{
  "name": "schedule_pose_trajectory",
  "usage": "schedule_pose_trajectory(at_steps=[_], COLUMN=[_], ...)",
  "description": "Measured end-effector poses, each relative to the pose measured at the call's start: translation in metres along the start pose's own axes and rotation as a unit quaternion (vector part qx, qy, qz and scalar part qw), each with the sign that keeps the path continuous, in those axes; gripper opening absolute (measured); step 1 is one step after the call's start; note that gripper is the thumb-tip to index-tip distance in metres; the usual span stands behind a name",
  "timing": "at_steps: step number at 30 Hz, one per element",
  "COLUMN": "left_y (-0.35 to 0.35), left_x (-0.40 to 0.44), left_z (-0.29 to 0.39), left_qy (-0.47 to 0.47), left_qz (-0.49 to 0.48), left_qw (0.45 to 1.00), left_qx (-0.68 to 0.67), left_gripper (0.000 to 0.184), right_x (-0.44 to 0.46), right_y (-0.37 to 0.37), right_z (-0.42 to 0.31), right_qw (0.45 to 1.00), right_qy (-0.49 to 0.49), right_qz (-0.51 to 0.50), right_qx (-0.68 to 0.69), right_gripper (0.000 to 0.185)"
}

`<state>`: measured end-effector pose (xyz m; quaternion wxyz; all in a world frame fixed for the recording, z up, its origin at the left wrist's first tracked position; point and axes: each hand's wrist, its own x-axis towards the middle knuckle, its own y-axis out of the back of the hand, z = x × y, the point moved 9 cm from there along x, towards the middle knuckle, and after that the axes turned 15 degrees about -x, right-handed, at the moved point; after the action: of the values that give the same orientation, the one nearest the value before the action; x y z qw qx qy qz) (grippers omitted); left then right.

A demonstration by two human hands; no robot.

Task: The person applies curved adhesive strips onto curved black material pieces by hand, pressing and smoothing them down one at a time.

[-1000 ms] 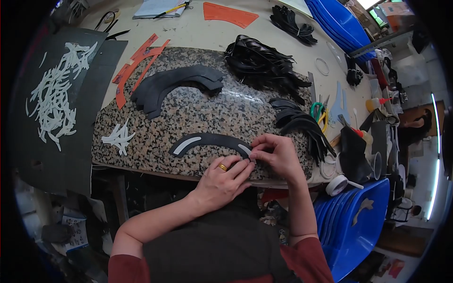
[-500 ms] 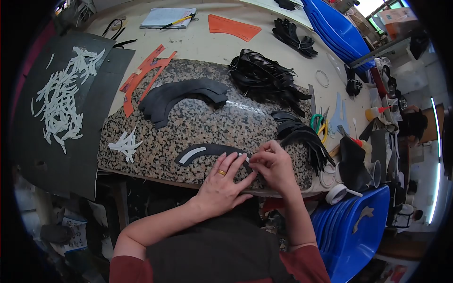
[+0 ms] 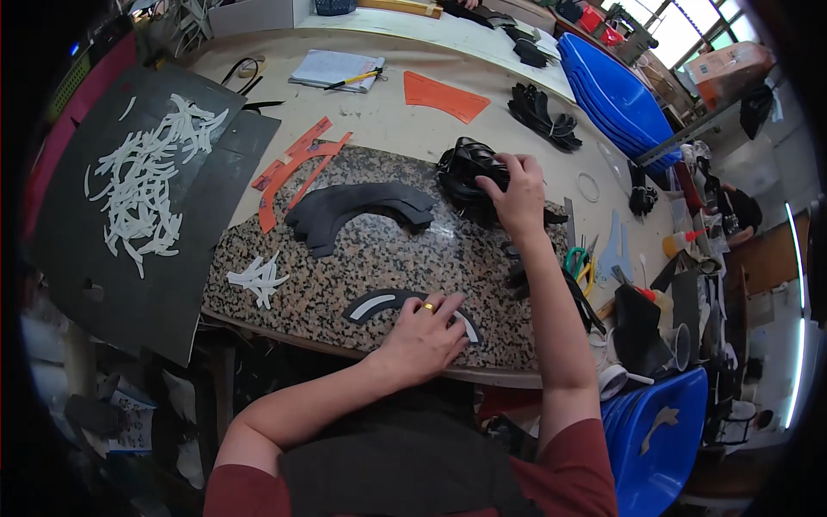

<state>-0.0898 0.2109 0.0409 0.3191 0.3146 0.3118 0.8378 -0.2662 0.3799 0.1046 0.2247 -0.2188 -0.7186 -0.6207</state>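
Note:
My left hand [image 3: 419,342] lies with its fingers spread on a dark curved strip [image 3: 412,297] near the front edge of the stone slab. A white curved piece [image 3: 373,308] shows at the strip's left end, another white piece [image 3: 468,326] at its right end; the middle is under my fingers. At the back of the slab, my right hand [image 3: 519,196] is on a pile of glossy black pieces [image 3: 463,172]. Its thumb and bent fingers close around some of the black material. A stack of matte dark curved pieces [image 3: 353,207] lies between.
White slivers [image 3: 258,280] lie on the slab's left, with a bigger heap [image 3: 155,177] on a dark board. Orange templates [image 3: 297,168], a notebook [image 3: 332,69], green-and-yellow scissors [image 3: 581,263], a glue bottle [image 3: 680,241] and blue basins [image 3: 655,431] surround the slab.
My right hand has left the curved strip and moved up to the glossy black pile. My left hand stays on the strip, and the white piece at its right end is now uncovered. The view has shifted.

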Motion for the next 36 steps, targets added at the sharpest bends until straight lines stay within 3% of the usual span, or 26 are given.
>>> schedule_pose_trajectory(at_steps=[2,3,6,8,10,12,13,16,18,20,23,25,28,30,31,34,36], left_y=[0.000,0.001,-0.002,0.004,0.008,0.016,0.024,0.053,0.070,0.072,0.054,0.040,0.037,0.045,0.050,0.071,0.072], left_x=[0.002,0.004,0.008,0.008,0.005,-0.001,-0.008,-0.042,-0.067,-0.077,-0.078,-0.067,-0.056,-0.051,-0.052,-0.058,-0.054], left_z=[-0.001,-0.003,-0.006,0.000,0.007,0.013,0.015,0.008,-0.010,-0.020,-0.036,-0.041,-0.042,-0.045,-0.047,-0.057,-0.063], left_qy=[0.031,0.045,0.079,0.057,0.034,0.011,0.005,0.025,0.072,0.092,0.109,0.075,0.057,0.058,0.048,0.119,0.125], left_qz=[-0.011,-0.017,-0.054,-0.022,-0.005,0.003,0.007,0.036,0.079,0.078,0.064,0.052,0.051,0.075,0.099,0.159,0.191], left_qw=[0.999,0.999,0.995,0.998,0.998,0.995,0.993,0.986,0.978,0.967,0.944,0.970,0.980,0.984,0.989,0.980,0.973], left_qx=[-0.001,-0.001,-0.009,-0.018,-0.050,-0.099,-0.118,-0.163,-0.177,-0.222,-0.304,-0.226,-0.182,-0.149,-0.097,0.029,0.045], left_gripper=[0.036,0.037,0.044,0.044,0.044,0.044,0.041,0.034,0.028,0.030,0.037,0.040,0.040,0.036,0.026,0.024,0.026], right_x=[0.014,0.024,0.052,0.049,0.031,0.005,-0.014,-0.079,-0.119,-0.148,-0.152,-0.142,-0.140,-0.150,-0.154,-0.177,-0.193], right_y=[-0.021,-0.020,0.059,0.123,0.170,0.187,0.177,0.123,0.084,0.055,0.042,0.047,0.060,0.067,0.070,0.068,0.058], right_z=[0.000,0.003,-0.013,-0.039,-0.063,-0.073,-0.065,-0.071,-0.082,-0.077,-0.072,-0.066,-0.062,-0.056,-0.054,-0.058,-0.068], right_qw=[0.996,0.995,0.991,0.986,0.987,0.992,0.990,0.914,0.886,0.870,0.842,0.846,0.836,0.830,0.826,0.784,0.761], right_qy=[0.083,0.069,0.056,0.065,0.081,0.051,-0.018,-0.171,-0.154,-0.175,-0.229,-0.244,-0.258,-0.262,-0.263,-0.278,-0.257], right_qz=[-0.033,-0.059,0.064,0.117,0.123,0.081,0.012,-0.200,-0.310,-0.342,-0.301,-0.241,-0.237,-0.256,-0.264,-0.311,-0.365], right_qx=[0.007,0.035,0.102,0.095,0.060,0.077,0.140,0.308,0.307,0.308,0.383,0.408,0.422,0.422,0.423,0.460,0.472], right_gripper=[0.019,0.017,0.012,0.013,0.016,0.014,0.013,0.010,0.012,0.015,0.013,0.012,0.012,0.012,0.012,0.011,0.012])
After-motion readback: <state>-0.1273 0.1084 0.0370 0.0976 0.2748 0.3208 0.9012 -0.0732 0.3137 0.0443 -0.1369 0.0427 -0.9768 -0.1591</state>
